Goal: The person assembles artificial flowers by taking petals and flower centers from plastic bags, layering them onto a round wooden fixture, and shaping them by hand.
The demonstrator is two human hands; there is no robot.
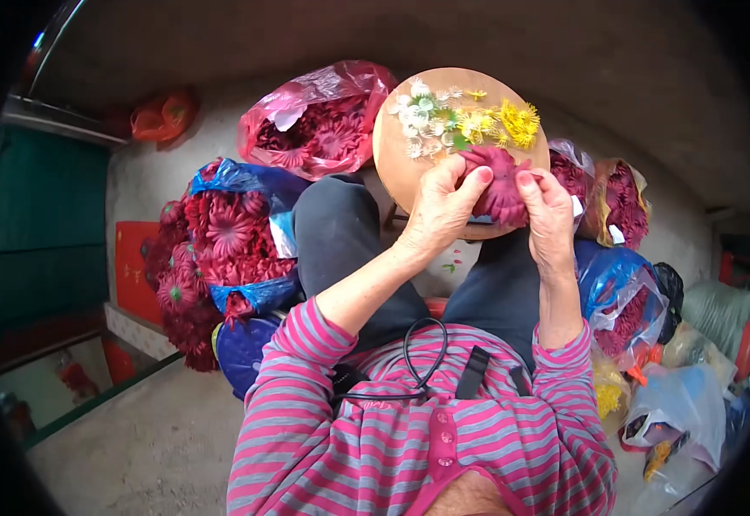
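Between my two hands is a dark red artificial flower [504, 191], held over the near edge of a round wooden stool top [399, 176]. My left hand [445, 199] grips its left side with thumb and fingers. My right hand [548, 211] pinches the petals on the right side. Beyond the flower, small white flower pieces [422, 116] lie on the stool's left part. Yellow flower pieces [519, 125] are heaped to their right, with a little green among them. The flower's underside is hidden.
A pink bag [323, 120] and a blue bag [250, 181], both full of red flowers, stand to the left. More flower bags [622, 206] line the right side, above a clear bag [680, 404]. A red box [137, 267] stands by the left wall.
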